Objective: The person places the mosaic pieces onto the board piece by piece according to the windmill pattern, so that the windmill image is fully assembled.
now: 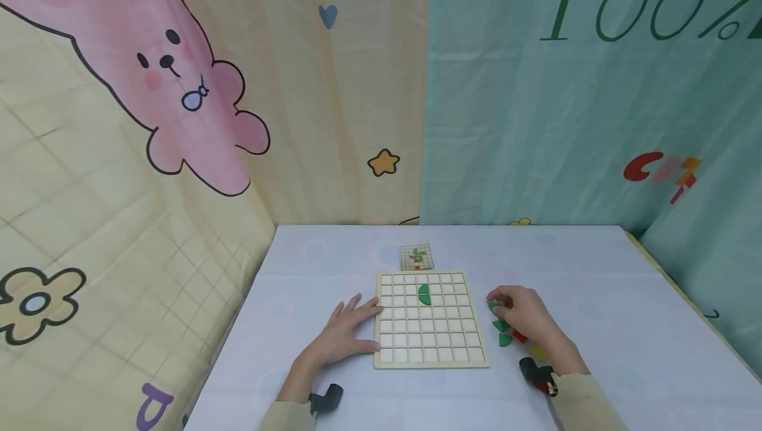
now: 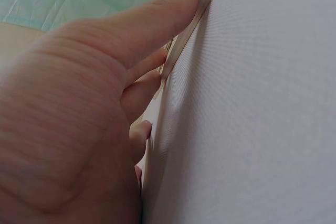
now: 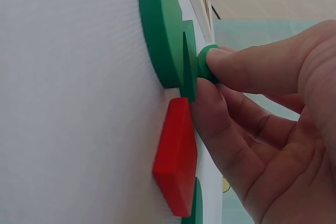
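A gridded wooden board (image 1: 432, 364) lies on the table with two green quarter-circle pieces (image 1: 424, 299) in its upper middle. My left hand (image 1: 343, 335) rests at the board's left edge, its fingers spread and fairly straight; in the left wrist view, the thumb (image 2: 157, 17) touches the wooden rim. To the right of the board, my right hand (image 1: 526, 313) pinches a small green curved piece (image 3: 206, 64) between thumb and index finger. Close below that hand lie loose green pieces (image 1: 505, 340) and a red block (image 3: 176, 156).
A small printed card (image 1: 417, 257) with a gridded pattern lies just beyond the board's far edge. A yellow piece (image 1: 538, 352) sits beneath the right wrist, with more red near the black wrist camera (image 1: 536, 373). Patterned curtains (image 1: 345, 120) stand behind the white table (image 1: 333, 246).
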`<state>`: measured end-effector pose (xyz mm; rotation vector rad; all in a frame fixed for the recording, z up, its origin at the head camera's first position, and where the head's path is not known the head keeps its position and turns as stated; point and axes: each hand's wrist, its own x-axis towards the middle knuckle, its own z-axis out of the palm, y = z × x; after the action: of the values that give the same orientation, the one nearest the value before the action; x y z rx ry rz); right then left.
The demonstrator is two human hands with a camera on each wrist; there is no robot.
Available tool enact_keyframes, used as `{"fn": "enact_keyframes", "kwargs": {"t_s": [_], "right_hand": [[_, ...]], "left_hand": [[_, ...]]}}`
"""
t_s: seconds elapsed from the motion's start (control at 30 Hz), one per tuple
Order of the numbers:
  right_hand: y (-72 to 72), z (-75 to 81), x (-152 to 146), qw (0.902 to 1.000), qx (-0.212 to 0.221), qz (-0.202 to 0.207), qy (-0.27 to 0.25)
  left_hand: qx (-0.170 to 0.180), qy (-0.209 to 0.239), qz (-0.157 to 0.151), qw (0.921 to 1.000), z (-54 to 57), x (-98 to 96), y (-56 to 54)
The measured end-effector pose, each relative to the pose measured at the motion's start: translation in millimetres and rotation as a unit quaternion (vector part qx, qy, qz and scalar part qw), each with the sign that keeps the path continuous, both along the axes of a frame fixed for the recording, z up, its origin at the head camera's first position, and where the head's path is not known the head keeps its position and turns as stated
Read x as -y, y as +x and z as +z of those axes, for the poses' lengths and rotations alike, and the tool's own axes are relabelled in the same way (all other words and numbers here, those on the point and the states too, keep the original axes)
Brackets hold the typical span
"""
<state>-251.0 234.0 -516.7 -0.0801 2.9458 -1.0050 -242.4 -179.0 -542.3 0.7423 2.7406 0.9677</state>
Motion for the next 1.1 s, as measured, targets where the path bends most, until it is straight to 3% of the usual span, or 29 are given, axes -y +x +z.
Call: {"fn": "enact_keyframes", "kwargs": {"t_s": [0.43,0.8,1.1], "right_hand": [[-2.8,0.4,-0.2,0.9995,-0.030,0.013,-0.004],[-3.0,3.3,2.4,0.9993,-0.016,0.010,-0.033],[-6.8,8.5,8.1,0.9997,-0.015,0.004,-0.019]], "left_hand": [[0.000,-0.001,0.004,1.0000,-2.3,0.0,-1.1],[0.000,-0.002,0.000,1.0000,0.8,-1.2,0.0],[0.000,-0.003,0.000,1.0000,-0.4,-0.1,-1.3]]}}
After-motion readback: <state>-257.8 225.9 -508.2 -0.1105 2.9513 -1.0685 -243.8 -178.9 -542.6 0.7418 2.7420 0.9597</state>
